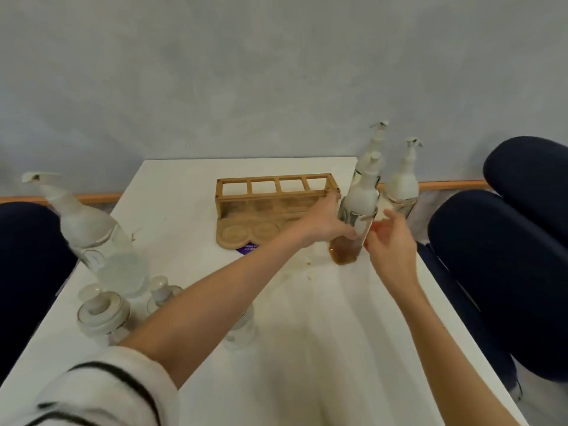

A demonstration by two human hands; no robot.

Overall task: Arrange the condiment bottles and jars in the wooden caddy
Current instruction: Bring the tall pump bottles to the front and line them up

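Observation:
The wooden caddy (pixel 278 207) stands empty at the table's far middle, with square openings on top and round recesses in front. Just right of it a glass bottle with amber liquid and a white spout top (pixel 358 222) stands on the table. My left hand (pixel 325 222) is wrapped around its left side. My right hand (pixel 390 241) hovers at its right side with fingers spread, barely apart from the glass. Two more white-topped bottles (pixel 402 182) stand behind it. At the near left stand a tall clear bottle (pixel 92 238) and small lidded jars (pixel 103 313).
The white table (pixel 307 348) carries a purple sticker (pixel 247 249) by the caddy's front and a few crumbs. Dark blue chairs (pixel 504 250) flank the table on both sides. A small clear jar (pixel 241 330) sits under my left forearm. A grey wall is behind.

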